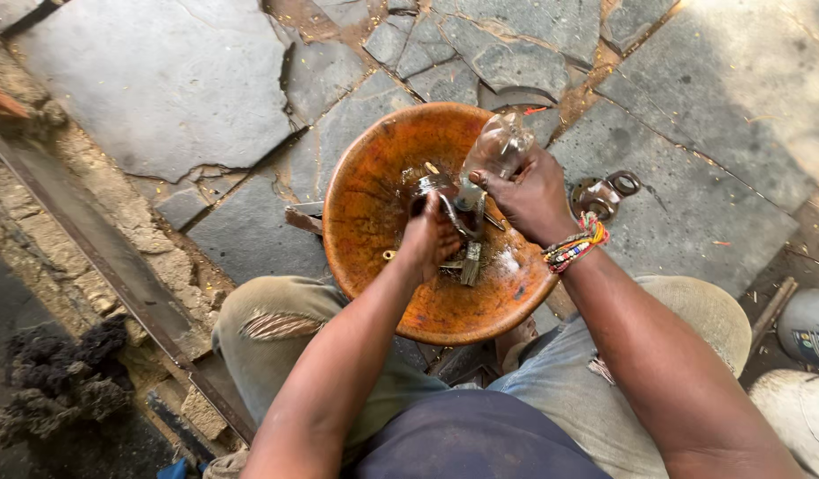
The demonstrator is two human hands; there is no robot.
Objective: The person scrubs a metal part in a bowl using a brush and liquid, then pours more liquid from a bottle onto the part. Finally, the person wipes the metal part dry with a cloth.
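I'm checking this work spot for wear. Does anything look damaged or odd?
Yes. The stone floor is cracked into pieces around the orange basin. The trouser knee on the left is torn and frayed. The clear bottle in the right hand looks crumpled. The left hand holds a small metal part, unclear what.

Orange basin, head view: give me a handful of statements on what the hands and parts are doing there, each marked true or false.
1. The right hand holds a clear plastic bottle tilted over the orange basin. True.
2. The left hand rests outside the basin on the stone floor. False: it is inside the basin, closed on a small metal part.
3. A small brush lies in the basin. True.
4. The beaded wristband is on the left wrist. False: it is on the right wrist.
5. A metal part with round holes lies on the stone floor beside the basin. True.
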